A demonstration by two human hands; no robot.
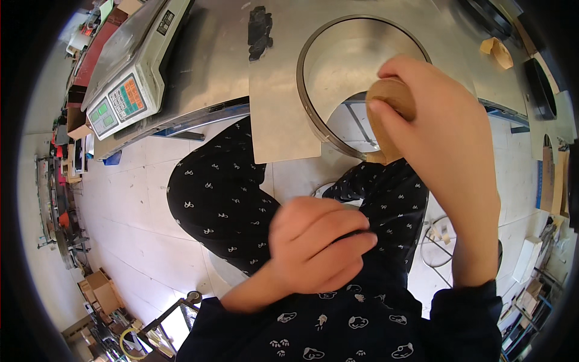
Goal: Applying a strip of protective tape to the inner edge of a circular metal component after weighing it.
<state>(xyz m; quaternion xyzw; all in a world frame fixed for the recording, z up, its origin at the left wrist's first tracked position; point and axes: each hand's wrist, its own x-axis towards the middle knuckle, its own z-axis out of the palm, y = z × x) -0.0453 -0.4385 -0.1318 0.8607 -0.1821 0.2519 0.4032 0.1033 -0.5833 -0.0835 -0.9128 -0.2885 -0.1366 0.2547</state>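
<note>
My right hand (pixel 443 114) grips a roll of brown tape (pixel 386 130), thumb and fingers on either side of it. The roll's lower end meets the near rim of a thin dark ring (pixel 303 90). This large round hoop lies partly over the table and juts past its front edge, with floor visible through its lower part. A flat brown sheet (pixel 278 114) lies under the ring's left side and hangs over the edge. My left hand (pixel 319 244) is in front of my body, fingers curled and slightly blurred, touching neither ring nor roll. Whatever it may hold is hidden.
On the table's left stands a digital scale (pixel 123 99) with a keypad. A black patch (pixel 260 33) is on the metal table (pixel 211 54). A crumpled brown piece (pixel 497 53) and dark round parts (pixel 538 90) lie to the right. My knees are below the table edge.
</note>
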